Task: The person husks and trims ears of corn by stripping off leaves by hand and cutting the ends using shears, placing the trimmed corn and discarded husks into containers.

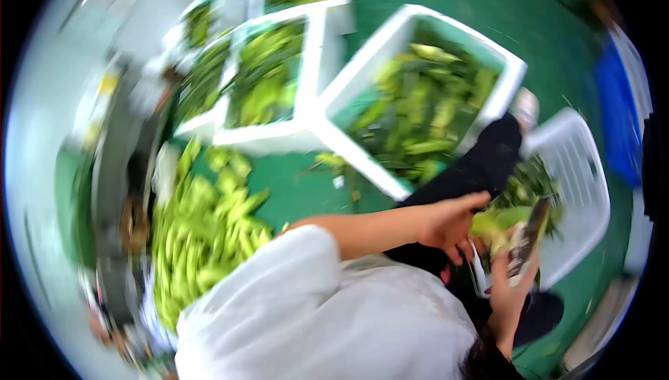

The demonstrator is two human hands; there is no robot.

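Note:
My left hand [453, 225] reaches across from the left with its fingers apart. It hovers just beside a pale green ear of corn [491, 223] and seems to hold nothing. My right hand [512, 282] is wrapped round a knife-like tool [527, 240] with a broad, dark, stained blade pointing up and away. The corn's pale end lies against or behind the right fingers; whether they also grip it is unclear. Below both hands, a white slatted plastic basket [582, 199] holds dark green leaves [533, 188].
White foam boxes [317, 66] of green corn stand ahead and to the left, one large box [519, 73] nearest. A heap of light green ears [202, 240] lies on the green floor [300, 181] at left. My dark-clad leg [481, 164] stretches between box and basket.

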